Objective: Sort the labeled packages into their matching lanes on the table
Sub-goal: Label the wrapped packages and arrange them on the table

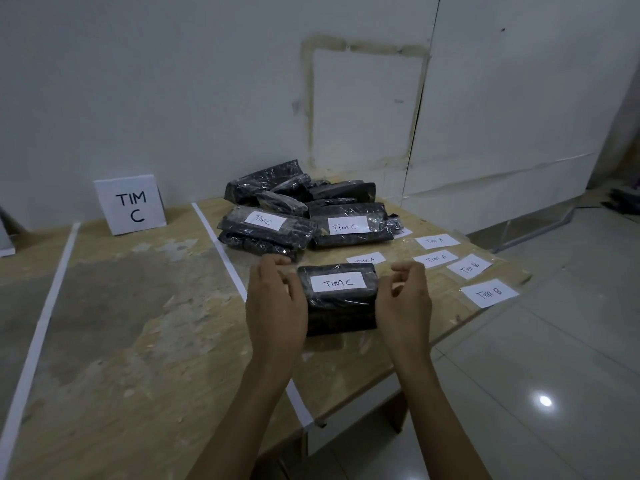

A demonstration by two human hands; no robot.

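Package: a black plastic-wrapped package (341, 308) with a white "TIM C" label (338, 282) on top sits between the two hands, in front of the pile and just right of the near tape line.
Left hand: the left hand (277, 299) has its fingers curled round the package's left end.
Right hand: the right hand (403, 299) has its fingers curled at the package's right end, thumb against the edge.
Pile: more black wrapped packages (298, 199) are heaped at the back of the tabletop (138, 306); two at the front of the heap show "TIM C" labels, one on the left (265, 223) and one on the right (348, 226).
Lane sign: a white card (131, 206) reading "TIM C" stands against the wall, well left of the pile.
Lane lines: the near tape line (221, 252) and a second white strip (41, 323) farther left bound the lane in front of the card.
Loose slips: paper slips reading "Tim A" (437, 241) and "Tim B" (489, 293) lie flat on the right part of the tabletop.
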